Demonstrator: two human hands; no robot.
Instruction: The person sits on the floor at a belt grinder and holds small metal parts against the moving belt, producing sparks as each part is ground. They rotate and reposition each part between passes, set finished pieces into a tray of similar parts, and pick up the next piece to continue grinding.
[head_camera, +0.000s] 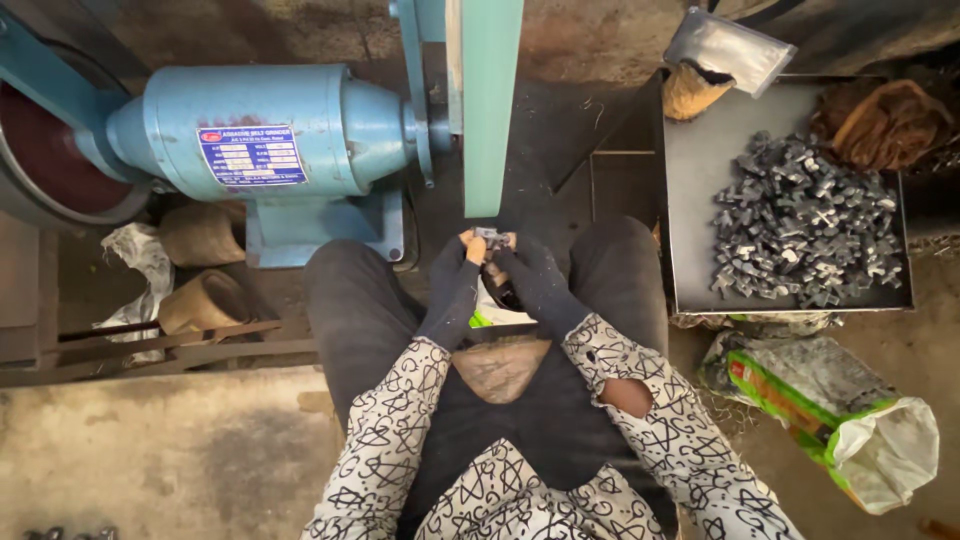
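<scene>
1. Both hands, in dark gloves, meet just below the lower end of the belt: left hand (455, 275) and right hand (525, 272) are pressed together, pinching one small grey metal piece (492, 238) between the fingertips.
2. That piece sits directly ahead of the hands, touching or nearly touching the green grinding belt (490, 110) (contact is too small to tell); neither hand is clearly nearer.
3. Well apart to the right, a metal tray (690, 200) holds a heap of grey metal castings (800, 222).
4. Farther left stands the blue belt-grinder motor (270, 125).
</scene>
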